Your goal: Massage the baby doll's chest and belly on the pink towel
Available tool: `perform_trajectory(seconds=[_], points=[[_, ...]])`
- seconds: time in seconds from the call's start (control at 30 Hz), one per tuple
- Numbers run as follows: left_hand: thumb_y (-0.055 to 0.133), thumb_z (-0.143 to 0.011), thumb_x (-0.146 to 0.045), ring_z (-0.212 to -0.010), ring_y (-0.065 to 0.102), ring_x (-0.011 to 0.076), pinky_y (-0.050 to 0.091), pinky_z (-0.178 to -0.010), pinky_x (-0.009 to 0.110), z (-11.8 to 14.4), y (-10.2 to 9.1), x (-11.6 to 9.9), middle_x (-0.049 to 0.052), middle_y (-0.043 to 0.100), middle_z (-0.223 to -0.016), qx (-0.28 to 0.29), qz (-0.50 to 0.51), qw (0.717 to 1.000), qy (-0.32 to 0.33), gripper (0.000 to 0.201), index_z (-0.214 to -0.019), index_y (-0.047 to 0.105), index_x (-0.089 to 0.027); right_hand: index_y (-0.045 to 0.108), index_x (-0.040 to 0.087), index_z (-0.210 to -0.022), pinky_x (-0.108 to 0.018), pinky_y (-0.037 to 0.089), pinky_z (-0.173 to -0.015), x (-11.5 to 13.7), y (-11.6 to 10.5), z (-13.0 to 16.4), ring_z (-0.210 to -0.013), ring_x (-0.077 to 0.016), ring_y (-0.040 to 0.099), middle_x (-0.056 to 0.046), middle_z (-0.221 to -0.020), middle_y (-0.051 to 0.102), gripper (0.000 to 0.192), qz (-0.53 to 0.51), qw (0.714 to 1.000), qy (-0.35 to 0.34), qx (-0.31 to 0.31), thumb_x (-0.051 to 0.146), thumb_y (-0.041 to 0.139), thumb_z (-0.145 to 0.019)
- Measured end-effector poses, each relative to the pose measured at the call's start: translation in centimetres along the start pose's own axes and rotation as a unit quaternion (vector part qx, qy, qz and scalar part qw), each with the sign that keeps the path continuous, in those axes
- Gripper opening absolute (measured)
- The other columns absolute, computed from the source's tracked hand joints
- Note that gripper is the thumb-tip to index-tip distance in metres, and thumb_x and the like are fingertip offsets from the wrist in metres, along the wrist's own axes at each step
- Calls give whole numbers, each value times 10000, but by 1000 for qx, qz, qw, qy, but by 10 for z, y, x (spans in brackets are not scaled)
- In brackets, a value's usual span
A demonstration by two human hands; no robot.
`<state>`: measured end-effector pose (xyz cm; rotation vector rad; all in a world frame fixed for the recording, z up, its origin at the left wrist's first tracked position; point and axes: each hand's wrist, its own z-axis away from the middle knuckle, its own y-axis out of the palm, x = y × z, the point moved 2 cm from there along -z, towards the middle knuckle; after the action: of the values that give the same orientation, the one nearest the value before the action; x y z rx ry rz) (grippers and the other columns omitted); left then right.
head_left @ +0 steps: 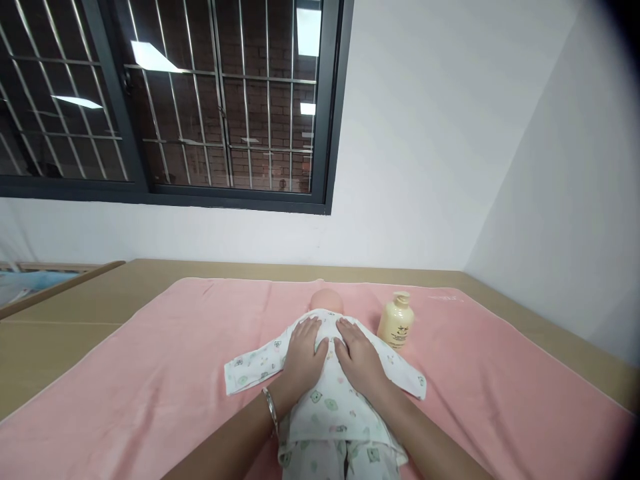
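Note:
A baby doll (327, 301) lies on a pink sheet, its bare head away from me and its face not visible. It wears a white patterned top (327, 407) with long sleeves spread to both sides, and matching trousers (373, 461). My left hand (306, 353) rests flat on the left side of the doll's upper body, fingers stretched forward. On the right side, my right hand (359, 357) lies flat in the same way, thumbs close to each other. Neither hand grips anything. A bracelet (271, 408) circles my left wrist.
A yellow pump bottle (397, 320) stands upright on the pink sheet (200, 367), right of the doll's head. Under the sheet is a wooden-coloured tabletop (95, 313) reaching the white wall (415, 167). A dark-framed barred window (220, 193) is above.

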<state>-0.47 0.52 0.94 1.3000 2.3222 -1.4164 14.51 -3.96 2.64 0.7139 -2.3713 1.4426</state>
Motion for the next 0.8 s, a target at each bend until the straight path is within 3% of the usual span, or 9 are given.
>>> perform_trajectory(seconds=[0.8], points=[[458, -894, -288, -1306, 468, 262, 352, -1123, 516, 0, 0, 0, 97, 541, -1387, -9, -3, 1000, -2, 429, -1302, 541, -180, 504, 136, -1374, -444, 323, -1135, 0, 0, 0, -1358, -244, 393, -93, -1435, 475, 475, -6, 1000, 5, 3, 328, 364, -962]])
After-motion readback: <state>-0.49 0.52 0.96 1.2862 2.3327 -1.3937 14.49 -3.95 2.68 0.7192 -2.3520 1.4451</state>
